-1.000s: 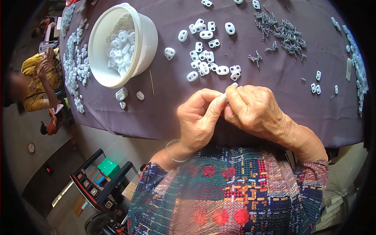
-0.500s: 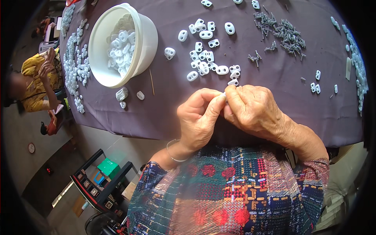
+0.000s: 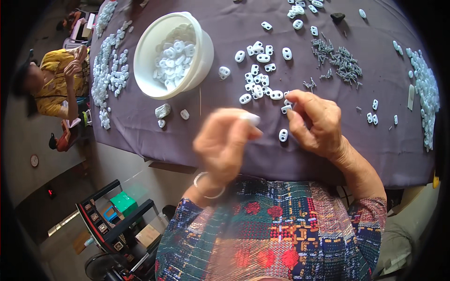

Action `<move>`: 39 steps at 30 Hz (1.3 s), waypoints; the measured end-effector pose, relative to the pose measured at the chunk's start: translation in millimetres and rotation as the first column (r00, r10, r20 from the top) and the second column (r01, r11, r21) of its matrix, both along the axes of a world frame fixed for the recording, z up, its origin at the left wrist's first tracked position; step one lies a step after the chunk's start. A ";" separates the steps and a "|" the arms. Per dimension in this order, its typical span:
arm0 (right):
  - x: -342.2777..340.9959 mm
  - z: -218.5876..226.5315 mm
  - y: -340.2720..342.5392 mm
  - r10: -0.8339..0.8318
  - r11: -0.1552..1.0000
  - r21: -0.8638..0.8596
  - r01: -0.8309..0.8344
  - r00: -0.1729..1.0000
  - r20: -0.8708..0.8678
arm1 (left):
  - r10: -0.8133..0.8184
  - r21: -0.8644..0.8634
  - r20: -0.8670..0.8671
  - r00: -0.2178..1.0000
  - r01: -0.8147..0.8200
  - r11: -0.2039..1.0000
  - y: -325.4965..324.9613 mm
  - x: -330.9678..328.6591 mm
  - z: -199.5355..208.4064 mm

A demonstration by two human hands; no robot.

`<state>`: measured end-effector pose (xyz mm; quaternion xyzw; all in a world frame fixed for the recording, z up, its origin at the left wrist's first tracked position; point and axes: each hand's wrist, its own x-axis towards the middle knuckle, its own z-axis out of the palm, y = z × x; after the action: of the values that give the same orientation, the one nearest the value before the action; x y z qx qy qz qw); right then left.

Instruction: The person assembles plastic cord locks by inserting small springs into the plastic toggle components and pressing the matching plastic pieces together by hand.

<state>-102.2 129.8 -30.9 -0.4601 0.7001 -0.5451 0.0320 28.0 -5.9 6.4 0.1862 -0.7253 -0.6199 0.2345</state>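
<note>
My left hand (image 3: 222, 143), smeared by motion, pinches a small white plastic piece (image 3: 251, 119) over the near part of the table. My right hand (image 3: 316, 122) has its thumb and index finger apart beside a white two-hole cord lock (image 3: 286, 109) at the near end of a loose cluster. The thumb tip seems to touch it; a firm grip does not show. Between the two hands a single cord lock (image 3: 283, 135) lies on the cloth. Farther off lie more white cord locks (image 3: 263, 58) and a heap of small metal springs (image 3: 344, 63).
A white tub (image 3: 206, 58) of white pieces stands at the left on the dark tablecloth (image 3: 154, 136). Piles of white pieces line the left side (image 3: 103, 70) and right edge (image 3: 424, 93). A grey lump (image 3: 162, 111) sits near the tub. Another person in yellow (image 3: 51, 84) sits at far left.
My hands have come apart: the left moved left with a white piece, the right opened beside the cluster. A cord lock now shows between them. The whole view has shifted slightly.
</note>
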 end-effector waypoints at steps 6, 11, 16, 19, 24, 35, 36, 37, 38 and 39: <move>-8.7 3.9 -5.3 -0.111 0.989 -0.121 0.089 0.976 -0.188 | 0.357 -0.561 -0.143 0.923 -0.373 0.739 -85.7 -17.2 35.2; -15.8 -1.9 -4.6 -0.179 0.982 -0.093 0.163 0.964 -0.197 | 0.314 -0.936 -0.217 0.924 -0.288 0.201 -89.9 -31.6 25.9; -18.2 -3.7 -3.9 -0.208 0.977 -0.096 0.192 0.957 -0.204 | 0.053 -0.912 0.054 0.997 0.028 0.409 -40.8 -36.1 -8.8; -18.1 -4.9 -4.3 -0.199 0.978 -0.092 0.184 0.961 -0.190 | 0.037 -0.851 0.143 0.989 0.103 0.515 -32.8 -46.8 -22.5; -18.3 -2.3 -2.5 -0.178 0.984 -0.063 0.170 0.971 -0.159 | -0.110 -0.806 0.142 0.984 0.180 0.564 -22.6 -52.9 -25.9; -21.7 -2.6 -2.8 -0.203 0.977 -0.093 0.193 0.972 -0.114 | -0.149 -0.765 0.086 0.985 0.161 0.624 -26.4 -34.1 -23.1; -20.9 -2.4 -2.5 -0.192 0.978 -0.101 0.180 0.974 -0.118 | -0.169 -0.754 0.036 0.985 0.137 0.642 -25.6 -35.6 -22.7; -20.1 -1.5 -2.8 -0.190 0.979 -0.104 0.178 0.974 -0.122 | -0.166 -0.756 0.032 0.986 0.133 0.641 -23.7 -36.6 -21.4; -18.9 -0.3 -2.9 -0.138 0.987 -0.098 0.127 0.982 -0.126 | -0.146 -0.678 0.032 0.989 0.129 0.724 -20.4 -37.2 -20.1; -17.7 1.2 -2.9 -0.087 0.993 -0.093 0.075 0.988 -0.129 | -0.127 -0.591 0.034 0.991 0.122 0.797 -17.6 -37.5 -18.0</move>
<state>-119.9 126.9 -29.8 -0.4676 0.6943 -0.5442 -0.0571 -9.5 -23.5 -11.6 0.0537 -0.8921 -0.3777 0.2421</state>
